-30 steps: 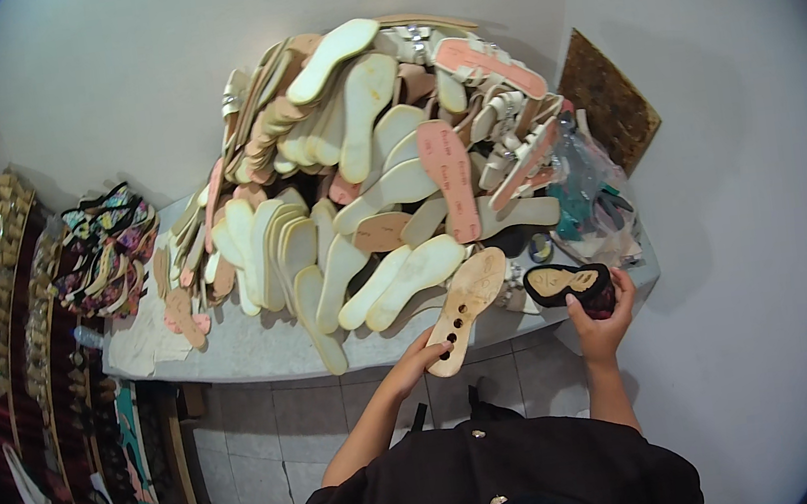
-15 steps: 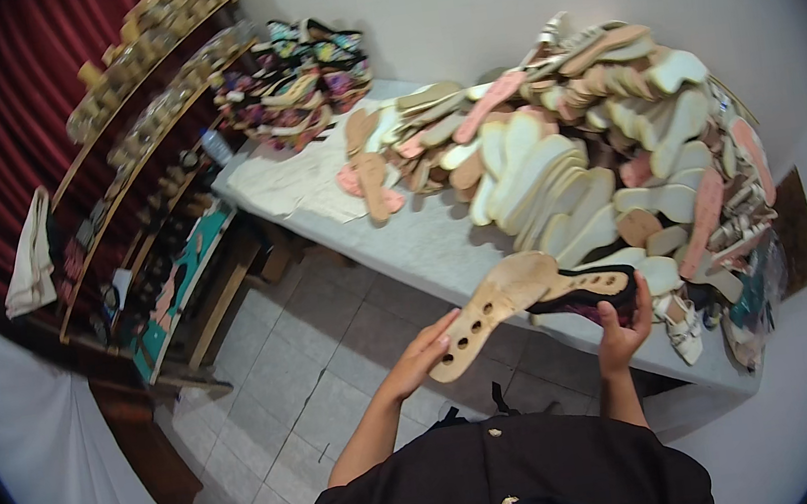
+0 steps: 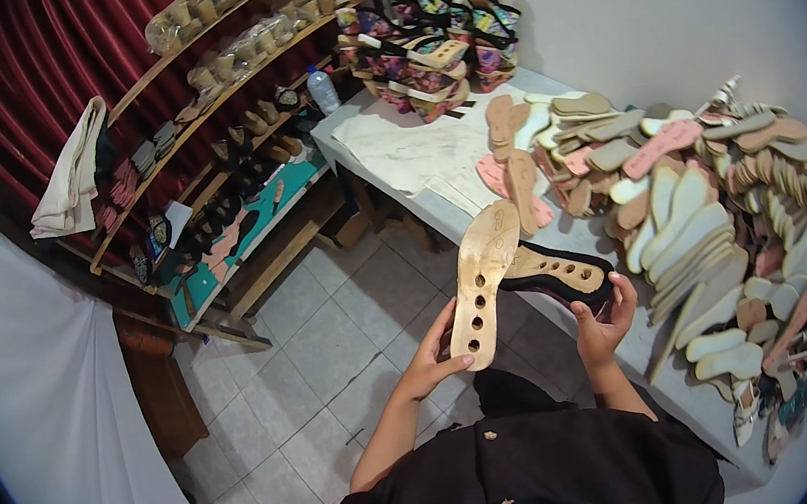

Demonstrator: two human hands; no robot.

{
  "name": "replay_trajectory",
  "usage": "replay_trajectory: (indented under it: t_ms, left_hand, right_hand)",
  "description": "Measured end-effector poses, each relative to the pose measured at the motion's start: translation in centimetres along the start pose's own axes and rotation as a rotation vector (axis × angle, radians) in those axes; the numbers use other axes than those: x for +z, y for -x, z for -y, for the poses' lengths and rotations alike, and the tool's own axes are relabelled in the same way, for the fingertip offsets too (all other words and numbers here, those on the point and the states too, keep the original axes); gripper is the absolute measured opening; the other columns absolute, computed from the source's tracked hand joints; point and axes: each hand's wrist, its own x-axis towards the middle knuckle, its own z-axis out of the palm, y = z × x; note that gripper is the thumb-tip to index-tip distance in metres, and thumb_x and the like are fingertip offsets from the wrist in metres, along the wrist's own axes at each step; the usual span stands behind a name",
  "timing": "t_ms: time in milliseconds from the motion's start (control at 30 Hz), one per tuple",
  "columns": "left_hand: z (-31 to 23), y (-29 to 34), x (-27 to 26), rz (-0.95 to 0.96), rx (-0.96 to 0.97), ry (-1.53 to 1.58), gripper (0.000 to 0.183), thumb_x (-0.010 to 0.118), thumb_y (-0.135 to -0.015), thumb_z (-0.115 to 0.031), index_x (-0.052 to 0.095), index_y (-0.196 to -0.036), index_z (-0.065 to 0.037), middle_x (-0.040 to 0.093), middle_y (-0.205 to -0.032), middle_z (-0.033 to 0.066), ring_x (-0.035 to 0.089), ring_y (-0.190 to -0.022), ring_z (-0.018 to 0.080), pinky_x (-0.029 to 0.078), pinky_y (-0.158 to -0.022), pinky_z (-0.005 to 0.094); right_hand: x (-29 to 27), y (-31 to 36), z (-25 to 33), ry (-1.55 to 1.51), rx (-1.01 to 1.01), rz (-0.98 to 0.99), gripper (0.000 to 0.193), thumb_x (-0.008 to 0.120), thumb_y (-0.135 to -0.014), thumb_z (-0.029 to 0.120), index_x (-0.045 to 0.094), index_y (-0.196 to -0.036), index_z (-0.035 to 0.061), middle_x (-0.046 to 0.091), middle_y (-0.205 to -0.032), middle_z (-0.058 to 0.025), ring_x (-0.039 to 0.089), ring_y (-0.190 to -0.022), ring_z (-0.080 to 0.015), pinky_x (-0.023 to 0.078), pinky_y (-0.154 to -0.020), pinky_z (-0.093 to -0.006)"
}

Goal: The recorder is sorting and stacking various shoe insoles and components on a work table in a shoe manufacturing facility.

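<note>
While the left hand (image 3: 444,348) pinches the heel end of a pale wooden sole (image 3: 487,257), its thumb lies on the upper face and its fingers curl behind the edge. The sole tilts upward, wide forefoot end away from the body, with a row of four dark round holes running down the narrower part.

The right hand (image 3: 605,330) is partly closed around the right end of a black-edged wedge sole (image 3: 556,265), thumb at the near side, fingers at the far end. This piece slants down to the right, and its left end passes behind the wooden sole; whether the two touch cannot be told.

Both pieces are held in front of the table (image 3: 688,416), whose front edge runs diagonally from upper left to lower right. The right hand's fingertips come near that edge in the view. Tightly stacked insoles (image 3: 690,247) crowd the table beyond them, leaving little room that way.

More room lies leftward, where tiled floor (image 3: 323,373) stretches to a teal-topped bench (image 3: 267,206). A white cloth (image 3: 391,148) covers the table's far left part, below floral wedge shoes (image 3: 422,73).
</note>
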Motion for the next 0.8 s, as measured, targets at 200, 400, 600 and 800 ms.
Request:
replay_trajectory:
  t_ms: [200,400,600,800]
  left_hand:
    - [-2.9,-8.5,-7.8,-0.091,0.076,-0.154,0.08,0.063,-0.077,-0.016,0.02,-0.144,-0.012,0.038,-0.138,0.0076,0.042,-0.121,0.018,0.034,-0.098,0.0321]
    - [-10.1,-17.9,-16.3,-0.301,-0.143,0.006,0.06,0.05,-0.084,-0.029,0.032,-0.139,-0.012,0.054,-0.119,0.0032,0.056,-0.1,0.0124,0.051,-0.074,0.0285]
    - [-15.8,-26.7,-24.8,-0.263,-0.011,0.172,0.049,0.047,-0.087,-0.037,0.046,-0.125,-0.006,0.061,-0.107,0.0058,0.06,-0.09,0.0132,0.051,-0.065,0.028]
    - [-24.9,-39.6,-30.6,-0.05,0.124,-0.289,0.06,0.043,-0.087,-0.046,0.04,-0.133,-0.008,0.059,-0.112,0.0065,0.06,-0.085,0.0145,0.049,-0.062,0.0272]
  right_hand:
    - [8.1,-4.9,-7.5,0.072,-0.043,0.002,0.064,0.076,-0.071,0.006,0.038,-0.122,0.0047,0.052,-0.112,-0.013,0.053,-0.102,-0.02,0.041,-0.089,-0.0293]
    - [17.0,-12.6,-12.3,-0.04,0.085,-0.015,0.061,0.074,-0.069,-0.002,0.037,-0.116,0.0072,0.05,-0.109,-0.0109,0.052,-0.101,-0.0186,0.041,-0.089,-0.0294]
    - [22.6,-16.9,-16.3,-0.104,0.093,-0.071,0.059,0.073,-0.071,0.002,0.032,-0.113,0.0099,0.047,-0.112,-0.0114,0.049,-0.105,-0.0182,0.039,-0.091,-0.0295]
    - [27.7,-23.3,-17.6,0.013,-0.013,-0.262,0.061,0.076,-0.069,0.001,0.03,-0.107,0.0106,0.038,-0.127,-0.019,0.044,-0.115,-0.0245,0.04,-0.095,-0.0331]
